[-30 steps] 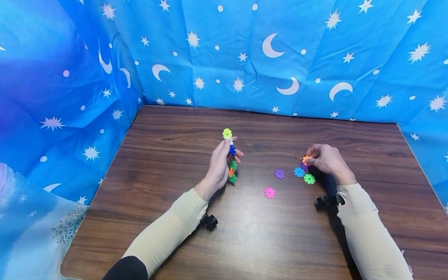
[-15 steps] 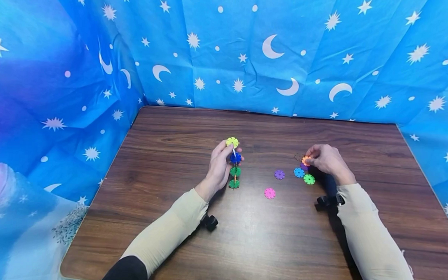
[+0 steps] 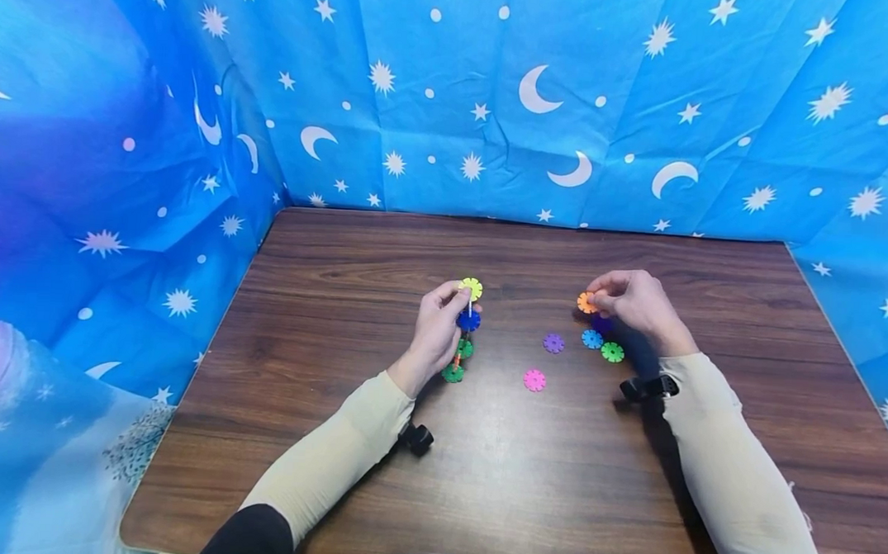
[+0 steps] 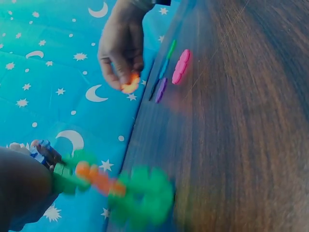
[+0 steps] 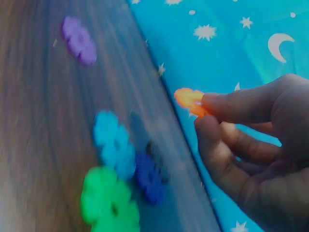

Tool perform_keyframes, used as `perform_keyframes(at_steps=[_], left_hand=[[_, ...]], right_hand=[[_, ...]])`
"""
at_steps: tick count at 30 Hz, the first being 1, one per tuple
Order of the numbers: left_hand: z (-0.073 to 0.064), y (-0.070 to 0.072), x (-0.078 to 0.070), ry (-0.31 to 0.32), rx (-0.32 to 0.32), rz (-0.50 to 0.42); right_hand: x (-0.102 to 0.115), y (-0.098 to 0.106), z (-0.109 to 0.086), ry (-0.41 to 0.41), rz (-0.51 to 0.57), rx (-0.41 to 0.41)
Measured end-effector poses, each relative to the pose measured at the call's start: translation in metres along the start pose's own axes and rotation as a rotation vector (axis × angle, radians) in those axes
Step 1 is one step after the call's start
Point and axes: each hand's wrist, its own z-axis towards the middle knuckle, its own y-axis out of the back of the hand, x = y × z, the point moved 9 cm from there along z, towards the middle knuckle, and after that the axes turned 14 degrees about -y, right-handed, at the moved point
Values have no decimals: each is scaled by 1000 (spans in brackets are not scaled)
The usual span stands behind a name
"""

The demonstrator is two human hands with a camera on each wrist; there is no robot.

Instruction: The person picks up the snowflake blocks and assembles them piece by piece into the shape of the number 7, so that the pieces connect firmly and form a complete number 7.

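Observation:
My left hand [image 3: 436, 325] grips a chain of interlocked notched plastic discs. At its top is a yellow disc [image 3: 471, 290], held near the thumb, then a white one seen edge-on, a blue disc [image 3: 468, 320], and green discs [image 3: 452, 374] joined by an orange one [image 4: 99, 179]. In the left wrist view the chain's lower end is blurred. My right hand [image 3: 639, 306] pinches a single orange disc [image 5: 189, 99] between thumb and fingertips, lifted above the table. Below it lie a dark purple-blue disc [image 5: 149, 179], a light blue disc [image 3: 592, 339] and a green disc [image 3: 613, 352].
A purple disc [image 3: 553, 343] and a pink disc [image 3: 534, 380] lie flat on the wooden table [image 3: 338, 305] between the hands. A blue curtain [image 3: 466, 104] with stars and moons hangs along the table's back and sides.
My right hand has lifted the orange disc off the group and moved slightly left and away from me. The chain in my left hand has turned, its yellow top shifting right and nearer.

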Motion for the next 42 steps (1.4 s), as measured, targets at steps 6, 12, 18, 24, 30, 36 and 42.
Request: perform_keyframes(at_steps=[6,12,18,24,30,36,42], left_hand=[[-1,0,0,-8,-17,16],[-2,1,0,0,-22,56],[-3,2,2,25,-25,74],[-3,1,2,18,-24,72],[-1,0,2,5,-27,73],[1,-2,4,-5,-24,91],[2,-6,4,-9,-13,87]], right_hand=[[28,-3,-2,49,128,-29],[53,-10,-4,106,170,-26],[75,-9,-8,178,168,-66],[98,-10,-16,239,212,-82],[113,-13,-22,257,232,-92],[125,-18,-26,286,229,-93],[134,-24,-31,293,217,-101]])
